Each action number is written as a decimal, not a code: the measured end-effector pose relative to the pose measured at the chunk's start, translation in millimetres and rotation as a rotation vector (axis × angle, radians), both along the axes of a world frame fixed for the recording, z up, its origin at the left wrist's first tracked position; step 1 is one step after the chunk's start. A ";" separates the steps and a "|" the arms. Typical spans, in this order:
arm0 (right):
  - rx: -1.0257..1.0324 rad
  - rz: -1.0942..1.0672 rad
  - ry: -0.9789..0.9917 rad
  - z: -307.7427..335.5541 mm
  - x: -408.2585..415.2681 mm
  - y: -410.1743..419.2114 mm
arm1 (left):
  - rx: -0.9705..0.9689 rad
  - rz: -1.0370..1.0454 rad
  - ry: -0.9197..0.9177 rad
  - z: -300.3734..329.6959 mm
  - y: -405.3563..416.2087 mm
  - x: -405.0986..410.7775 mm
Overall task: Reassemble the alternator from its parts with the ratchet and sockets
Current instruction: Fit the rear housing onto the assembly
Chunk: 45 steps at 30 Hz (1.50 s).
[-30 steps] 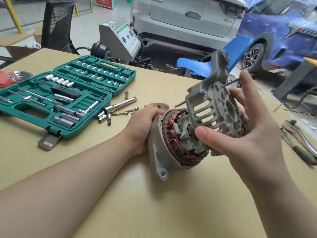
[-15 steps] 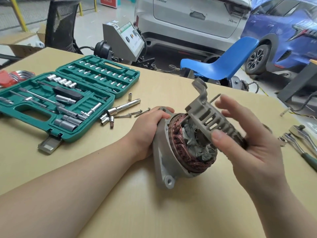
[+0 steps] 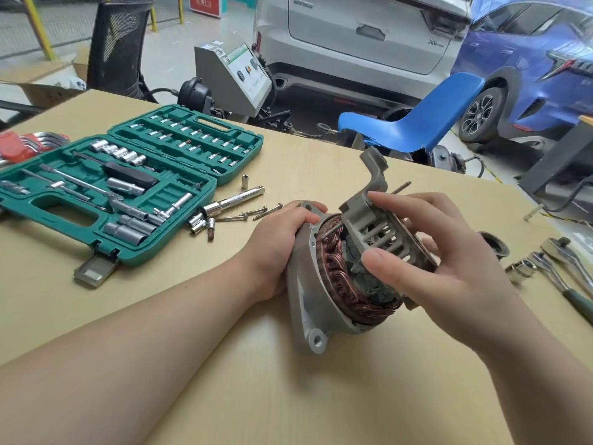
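1. Two hands are working at the table's [image 3: 321, 396] middle: my left hand [image 3: 282, 239] is gripping the alternator front housing [image 3: 305, 297].
2. My right hand [image 3: 430, 261] is pinching the slotted rear cover [image 3: 375, 232] against the copper stator [image 3: 337, 271].
3. I am seeing loose bolts [image 3: 256, 213] lying left, near the green socket case [image 3: 106, 187].

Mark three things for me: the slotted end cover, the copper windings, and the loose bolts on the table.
slotted end cover [image 3: 382, 242]: head view, on its ribbed side wall.
copper windings [image 3: 340, 277]: head view, on the exposed coil loops.
loose bolts [image 3: 256, 212]: head view, on a bolt's shank beside the case.
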State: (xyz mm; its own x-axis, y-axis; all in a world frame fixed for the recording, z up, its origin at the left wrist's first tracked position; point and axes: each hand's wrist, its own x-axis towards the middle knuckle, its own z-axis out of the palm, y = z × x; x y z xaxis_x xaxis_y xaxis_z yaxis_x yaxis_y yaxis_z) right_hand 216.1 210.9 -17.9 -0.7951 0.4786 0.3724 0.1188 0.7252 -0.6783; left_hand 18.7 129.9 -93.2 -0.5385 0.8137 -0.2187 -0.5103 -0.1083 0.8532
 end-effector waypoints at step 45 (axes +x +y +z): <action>0.178 -0.181 0.156 -11.2 -3.1 -47.2 | 0.049 -0.021 0.022 8.5 -5.7 5.6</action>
